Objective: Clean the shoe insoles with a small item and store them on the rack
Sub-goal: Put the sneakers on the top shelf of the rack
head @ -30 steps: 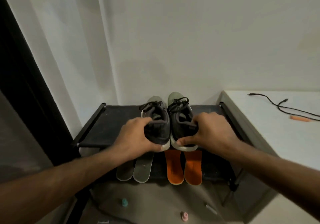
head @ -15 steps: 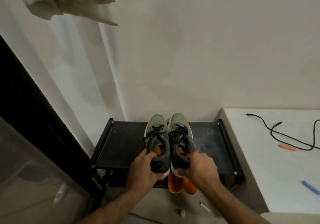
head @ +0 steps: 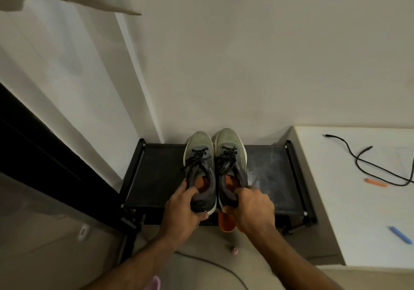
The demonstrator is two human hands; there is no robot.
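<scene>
Left hand (head: 182,209): clamped on heel of left grey-green laced sneaker (head: 200,171).
Right hand (head: 254,207): clamped on the matching right sneaker (head: 230,164).
Black fabric-topped shoe rack (head: 156,173): sneakers touching, mid top shelf.
Orange foam insoles (head: 225,221): lower shelf, poking past front edge.
Advice: keep heels level, release together.

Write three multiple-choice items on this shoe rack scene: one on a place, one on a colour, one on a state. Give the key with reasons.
1. Where do the two shoes stand?
A. on the top shelf of the black rack
B. on the white table
C. on the floor

2. What colour is the insole sticking out below the shelf's front edge?
A. blue
B. orange
C. white

3. What are the hands doing?
A. hanging free
B. each gripping a shoe's heel
C. both holding one shoe

Key: 1 A, the soles rest on the shelf. 2 B, orange shows under the heels. 3 B, the left hand and the right hand each wrap one heel.
</scene>
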